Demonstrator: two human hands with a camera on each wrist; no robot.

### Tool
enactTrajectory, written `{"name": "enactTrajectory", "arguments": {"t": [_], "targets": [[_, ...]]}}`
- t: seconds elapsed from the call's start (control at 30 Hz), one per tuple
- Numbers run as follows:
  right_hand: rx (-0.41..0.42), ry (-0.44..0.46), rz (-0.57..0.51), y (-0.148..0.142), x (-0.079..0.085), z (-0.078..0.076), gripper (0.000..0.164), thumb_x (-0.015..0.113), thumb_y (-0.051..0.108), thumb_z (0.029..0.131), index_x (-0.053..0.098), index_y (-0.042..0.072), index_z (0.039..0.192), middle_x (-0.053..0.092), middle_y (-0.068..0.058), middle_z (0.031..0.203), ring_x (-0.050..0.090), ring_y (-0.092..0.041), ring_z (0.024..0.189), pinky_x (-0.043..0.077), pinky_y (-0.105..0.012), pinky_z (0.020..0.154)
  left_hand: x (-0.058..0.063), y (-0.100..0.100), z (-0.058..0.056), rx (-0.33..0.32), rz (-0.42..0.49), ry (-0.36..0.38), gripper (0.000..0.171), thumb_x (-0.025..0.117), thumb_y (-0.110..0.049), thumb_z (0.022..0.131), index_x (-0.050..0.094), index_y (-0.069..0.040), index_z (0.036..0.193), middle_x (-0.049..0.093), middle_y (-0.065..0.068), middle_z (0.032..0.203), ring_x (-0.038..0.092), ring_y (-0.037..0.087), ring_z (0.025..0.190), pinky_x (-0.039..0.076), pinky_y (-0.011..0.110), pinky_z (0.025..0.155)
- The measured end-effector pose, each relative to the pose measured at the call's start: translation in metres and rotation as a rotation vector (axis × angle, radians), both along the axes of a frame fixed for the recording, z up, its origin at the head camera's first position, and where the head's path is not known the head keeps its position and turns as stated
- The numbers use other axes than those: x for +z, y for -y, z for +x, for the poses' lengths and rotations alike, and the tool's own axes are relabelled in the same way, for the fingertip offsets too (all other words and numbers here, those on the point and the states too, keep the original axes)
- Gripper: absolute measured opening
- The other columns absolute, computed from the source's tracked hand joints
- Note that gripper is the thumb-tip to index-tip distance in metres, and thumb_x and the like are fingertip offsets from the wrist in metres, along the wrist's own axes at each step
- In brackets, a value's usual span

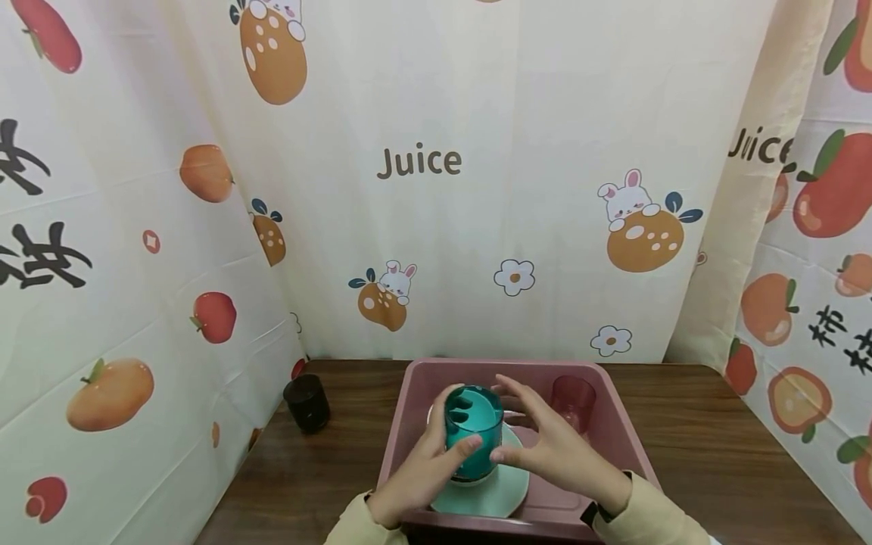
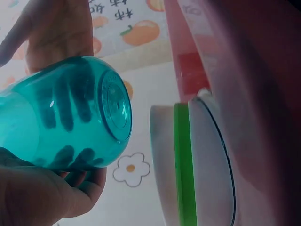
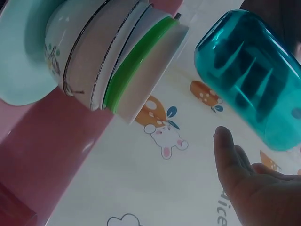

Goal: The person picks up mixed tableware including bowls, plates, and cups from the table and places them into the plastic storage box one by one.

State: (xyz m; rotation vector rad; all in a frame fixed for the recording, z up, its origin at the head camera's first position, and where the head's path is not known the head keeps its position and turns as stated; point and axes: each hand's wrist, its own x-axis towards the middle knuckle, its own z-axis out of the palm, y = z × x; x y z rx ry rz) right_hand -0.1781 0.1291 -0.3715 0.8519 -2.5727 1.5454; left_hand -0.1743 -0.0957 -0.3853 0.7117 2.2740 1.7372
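A teal see-through cup [image 1: 473, 435] is in my left hand [image 1: 429, 465], whose thumb lies across its near side and whose fingers wrap behind it. On the cup's other side, my right hand [image 1: 548, 446] has its fingers spread; the right wrist view shows a gap between them and the cup. Below the cup, a pale green plate [image 1: 511, 484] lies in a pink basin [image 1: 630, 446]. A stack of bowls [image 3: 84, 52], one with a green band, stands on the plate, mostly hidden behind the cup in the head view.
Inside the basin, at its back right, stands a red see-through cup [image 1: 574, 401]. A black cup [image 1: 306, 403] is on the brown wooden table [image 1: 715, 431], left of the basin. Fruit-printed curtains [image 1: 463, 227] hang behind and along both sides.
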Motion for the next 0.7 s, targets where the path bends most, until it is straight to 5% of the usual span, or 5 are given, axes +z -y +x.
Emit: {"name": "enactTrajectory", "arguments": {"t": [0.3, 0.7], "targets": [[0.022, 0.044, 0.039, 0.0074, 0.0037, 0.0055, 0.092, 0.08, 0.037, 0.077, 0.026, 0.035, 0.151, 0.044, -0.001, 0.148, 0.051, -0.021, 0.128, 0.046, -0.028, 0.1, -0.0009, -0.0075, 0.0037, -0.104, 0.017, -0.024, 0.061, 0.048, -0.036, 0.103, 0.01, -0.037, 0.151, 0.031, 0.004, 0.149, 0.04, 0.025, 0.131, 0.041, 0.033, 0.101], [-0.021, 0.042, 0.078, 0.0103, 0.0058, 0.0052, 0.089, 0.082, 0.045, 0.075, 0.033, 0.027, 0.147, 0.054, 0.0, 0.137, 0.055, -0.019, 0.119, 0.049, -0.038, 0.099, 0.0006, -0.0073, 0.0054, -0.124, 0.02, -0.019, 0.064, 0.05, -0.037, 0.101, 0.009, -0.038, 0.151, 0.03, 0.004, 0.151, 0.038, 0.028, 0.135, 0.04, 0.039, 0.104]]}}
